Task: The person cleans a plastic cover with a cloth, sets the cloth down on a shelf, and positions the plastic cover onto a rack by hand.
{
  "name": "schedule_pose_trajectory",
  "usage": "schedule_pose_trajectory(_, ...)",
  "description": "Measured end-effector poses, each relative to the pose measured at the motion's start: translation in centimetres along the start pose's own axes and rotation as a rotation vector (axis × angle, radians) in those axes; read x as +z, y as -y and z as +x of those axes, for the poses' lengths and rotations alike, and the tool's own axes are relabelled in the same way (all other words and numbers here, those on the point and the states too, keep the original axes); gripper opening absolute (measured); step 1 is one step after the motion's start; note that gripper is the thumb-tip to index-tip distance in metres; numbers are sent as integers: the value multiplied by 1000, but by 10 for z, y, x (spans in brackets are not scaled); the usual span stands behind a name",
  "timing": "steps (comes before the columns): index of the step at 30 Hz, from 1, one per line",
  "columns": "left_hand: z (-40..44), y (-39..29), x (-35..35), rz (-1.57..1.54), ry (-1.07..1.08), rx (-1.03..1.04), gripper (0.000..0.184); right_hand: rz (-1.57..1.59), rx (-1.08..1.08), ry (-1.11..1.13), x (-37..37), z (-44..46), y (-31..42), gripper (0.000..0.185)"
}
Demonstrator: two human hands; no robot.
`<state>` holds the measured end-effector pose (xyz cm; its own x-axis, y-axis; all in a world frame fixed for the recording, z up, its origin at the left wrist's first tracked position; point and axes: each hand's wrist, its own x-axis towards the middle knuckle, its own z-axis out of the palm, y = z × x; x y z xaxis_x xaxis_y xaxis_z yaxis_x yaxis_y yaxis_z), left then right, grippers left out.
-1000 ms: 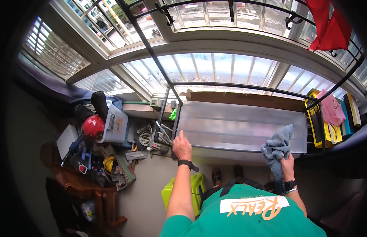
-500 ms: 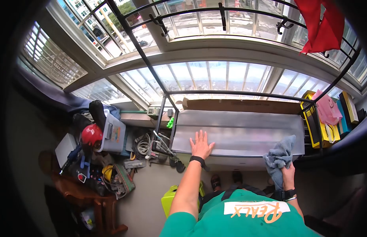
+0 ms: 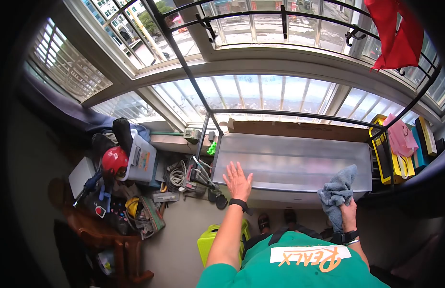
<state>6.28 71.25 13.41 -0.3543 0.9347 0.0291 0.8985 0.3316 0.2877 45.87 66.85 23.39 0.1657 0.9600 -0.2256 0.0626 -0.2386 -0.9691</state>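
A grey-blue cloth hangs bunched in my right hand, whose fingers wrap round its lower part. The cloth is over the front right corner of a long cabinet with a translucent, greyish top. My left hand is open with fingers spread, at the cabinet's front left edge. Whether its palm touches the surface I cannot tell. Behind the cabinet top runs a strip of brown cardboard.
Black metal rack bars cross over the cabinet, and a red cloth hangs at upper right. Yellow magazine holders stand to the right. At left are a grey bin, a red helmet and coiled cables. A lime-green case stands below.
My left hand has drawn back from the cabinet top towards its front edge. My right hand and the cloth have hardly moved. The camera view has shifted slightly.
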Motion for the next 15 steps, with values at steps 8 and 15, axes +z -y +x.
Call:
schedule_pose_trajectory(8, -27, 34, -6, 52, 20, -62, 71, -19, -4, 86, 14, 17, -3, 44)
schedule_pose_trajectory(15, -42, 29, -14, 25, -19, -109, 71, -41, -57, 164, 33, 26, 8, 43)
